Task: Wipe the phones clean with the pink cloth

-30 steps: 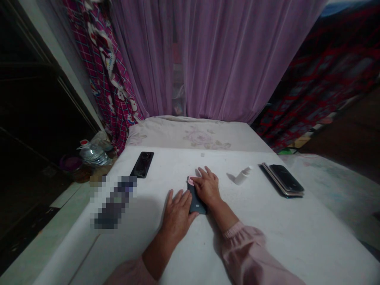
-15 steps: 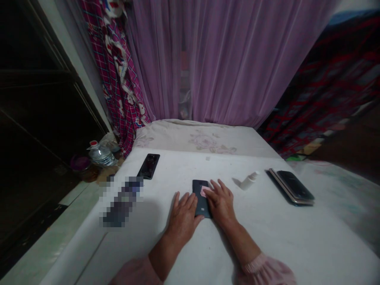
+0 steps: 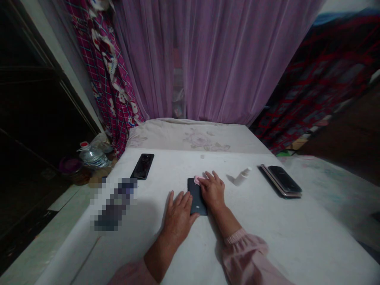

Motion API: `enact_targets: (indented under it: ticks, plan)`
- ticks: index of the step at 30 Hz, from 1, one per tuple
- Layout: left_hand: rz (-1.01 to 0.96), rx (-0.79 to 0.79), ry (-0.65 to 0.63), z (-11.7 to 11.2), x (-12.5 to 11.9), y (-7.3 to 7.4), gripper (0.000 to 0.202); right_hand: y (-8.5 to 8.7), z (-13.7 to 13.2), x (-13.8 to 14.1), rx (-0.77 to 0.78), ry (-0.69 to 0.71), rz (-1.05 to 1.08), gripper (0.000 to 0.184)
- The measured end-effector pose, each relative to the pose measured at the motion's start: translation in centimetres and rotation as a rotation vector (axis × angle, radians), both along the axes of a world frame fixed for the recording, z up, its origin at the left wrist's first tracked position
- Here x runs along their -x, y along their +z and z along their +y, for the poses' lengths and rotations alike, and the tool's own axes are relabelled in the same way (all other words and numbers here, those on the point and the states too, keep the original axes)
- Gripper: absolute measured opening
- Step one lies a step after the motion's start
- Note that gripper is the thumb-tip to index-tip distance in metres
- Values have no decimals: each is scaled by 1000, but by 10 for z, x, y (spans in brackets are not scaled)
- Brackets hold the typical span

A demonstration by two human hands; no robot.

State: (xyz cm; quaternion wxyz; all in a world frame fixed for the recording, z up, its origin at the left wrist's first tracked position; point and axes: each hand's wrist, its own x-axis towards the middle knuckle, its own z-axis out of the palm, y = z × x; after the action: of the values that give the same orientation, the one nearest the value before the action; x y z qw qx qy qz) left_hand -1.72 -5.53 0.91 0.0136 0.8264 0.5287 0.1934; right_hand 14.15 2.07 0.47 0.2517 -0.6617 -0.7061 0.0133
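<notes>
From my remote seat I start with the dark phone [image 3: 196,202], which lies flat and appears to be back up, with a small mark near its lower end. It sits on the white sheet of the bed [image 3: 267,241], roughly in front of the person, between the two hands. The right hand [image 3: 213,190] rests over its upper right side, fingers lightly curled, with the tips at a small pink scrap [image 3: 196,180] by the phone's top corner. I cannot tell whether those fingers pinch the scrap or only touch it. The left hand [image 3: 178,213] lies open with its fingers spread, the tips just over the phone's left edge, not clamped on it. The hands stay apart, with the phone bridging them.

For work this small, I judge that a flat, light left hand steadies the phone best, while the right fingertips alone handle the scrap, so the phone doesn't skate on the sheet.

Farther out, a small white spray bottle [image 3: 242,176] stands tilted on its side to the right, beyond it a stack of phones [image 3: 282,181]. To the left lie a black phone [image 3: 142,166] and a pixelated object [image 3: 114,204] I cannot make out. A pillow [image 3: 192,136] and a purple curtain [image 3: 208,59] close off the far end.
</notes>
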Motion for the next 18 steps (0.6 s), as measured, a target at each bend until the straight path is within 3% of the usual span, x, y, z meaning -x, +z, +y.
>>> enact_targets:
  ticks: [6, 11, 15, 18]
  plan:
    - [-11, -6, -15, 2, 2, -1, 44, -14, -35, -4, -47, 130, 29, 27]
    - [14, -13, 9, 0, -7, 5, 43, -9, -13, -2, -41, 43, 106, 24]
    - [54, 6, 18, -8, -22, 22, 34, -12, 1, -11, -104, 5, 361, 25]
    - [92, 122, -73, -3, -23, 40, 15, -17, -4, -25, -105, 39, 664, 30]
